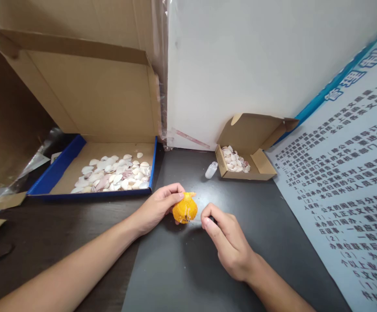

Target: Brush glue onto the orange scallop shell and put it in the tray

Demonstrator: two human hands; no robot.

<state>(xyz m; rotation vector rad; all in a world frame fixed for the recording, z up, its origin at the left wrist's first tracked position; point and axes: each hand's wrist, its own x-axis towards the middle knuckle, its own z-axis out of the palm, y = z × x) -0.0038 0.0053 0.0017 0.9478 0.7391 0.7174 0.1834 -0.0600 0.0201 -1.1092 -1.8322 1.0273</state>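
Note:
My left hand (164, 201) is closed on an orange-yellow scallop shell (185, 210), gripped at its left side with the thumb near the hinge. The shell's ribbed face is turned toward me and carries whitish and dark marks low down. Just right of the shell, my right hand (225, 240) is closed in a pinch. A faint pale line seems to run from its fingertips toward the shell, too thin to name. Beyond the hands, a small white bottle (211, 170) leans or lies on the dark table (182, 273).
On the left, a blue-edged cardboard box (92, 195) stands open with many pale shells (117, 173) inside. A smaller open cardboard box (249, 175) at the back right holds more shells (233, 160). A printed poster (347, 203) borders the right; a white panel (240, 60) rises behind.

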